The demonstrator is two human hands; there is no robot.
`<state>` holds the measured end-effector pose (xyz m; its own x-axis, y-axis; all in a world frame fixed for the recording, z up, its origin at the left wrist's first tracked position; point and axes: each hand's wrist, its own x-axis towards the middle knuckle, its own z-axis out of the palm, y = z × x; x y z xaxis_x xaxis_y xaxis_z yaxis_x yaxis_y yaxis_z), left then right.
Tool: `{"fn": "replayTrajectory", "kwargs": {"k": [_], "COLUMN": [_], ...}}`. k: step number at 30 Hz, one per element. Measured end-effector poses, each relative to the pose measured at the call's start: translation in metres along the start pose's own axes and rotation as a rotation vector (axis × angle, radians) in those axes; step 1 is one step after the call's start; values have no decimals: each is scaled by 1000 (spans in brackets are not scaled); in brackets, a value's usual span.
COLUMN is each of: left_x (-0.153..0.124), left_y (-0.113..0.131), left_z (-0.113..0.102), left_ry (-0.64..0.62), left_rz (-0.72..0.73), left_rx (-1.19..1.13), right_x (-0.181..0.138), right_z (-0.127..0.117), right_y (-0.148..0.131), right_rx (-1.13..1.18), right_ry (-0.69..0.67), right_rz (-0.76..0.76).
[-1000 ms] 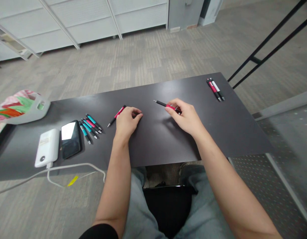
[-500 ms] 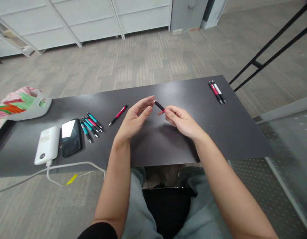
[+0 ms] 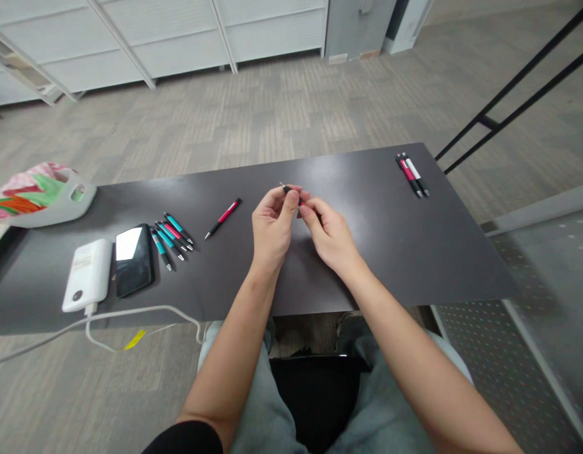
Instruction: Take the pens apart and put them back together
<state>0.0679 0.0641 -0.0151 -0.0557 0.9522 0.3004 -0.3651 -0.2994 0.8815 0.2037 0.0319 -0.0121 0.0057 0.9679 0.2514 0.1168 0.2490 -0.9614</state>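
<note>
Both hands meet above the middle of the dark table (image 3: 414, 252) and grip one red and black pen (image 3: 288, 189). My left hand (image 3: 272, 224) pinches the tip end, whose point sticks out above the fingers. My right hand (image 3: 327, 233) closes on the rear part, which it mostly hides. A second red pen (image 3: 224, 218) lies alone on the table to the left of my left hand.
Several teal and red pens (image 3: 171, 234) lie further left, beside a black phone (image 3: 133, 260) and a white power bank (image 3: 84, 274) with a white cable (image 3: 144, 313). Two or three pens (image 3: 412, 174) rest at the far right corner. A colourful bag (image 3: 38, 195) sits far left.
My left hand left the red pen lying on the table and came over to the pen in my right hand. Both hands now grip that pen, raised off the table.
</note>
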Motion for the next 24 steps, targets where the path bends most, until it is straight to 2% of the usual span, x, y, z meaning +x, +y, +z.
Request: {"fn": "replayTrajectory", "kwargs": {"k": [9, 14, 19, 24], "left_x": [5, 8, 10, 9], "left_y": [6, 7, 8, 7], "left_z": [-8, -10, -12, -14], "left_ry": [4, 20, 25, 3], "left_rz": [-41, -50, -50, -64], "left_rx": [15, 54, 91, 120], "right_x": [0, 2, 3, 2], "right_z": [-1, -5, -6, -6], "right_y": [3, -1, -4, -1], "right_rx": [57, 34, 50, 61], "right_ry": [-11, -121, -73, -126], "right_rz": [50, 87, 109, 144]}}
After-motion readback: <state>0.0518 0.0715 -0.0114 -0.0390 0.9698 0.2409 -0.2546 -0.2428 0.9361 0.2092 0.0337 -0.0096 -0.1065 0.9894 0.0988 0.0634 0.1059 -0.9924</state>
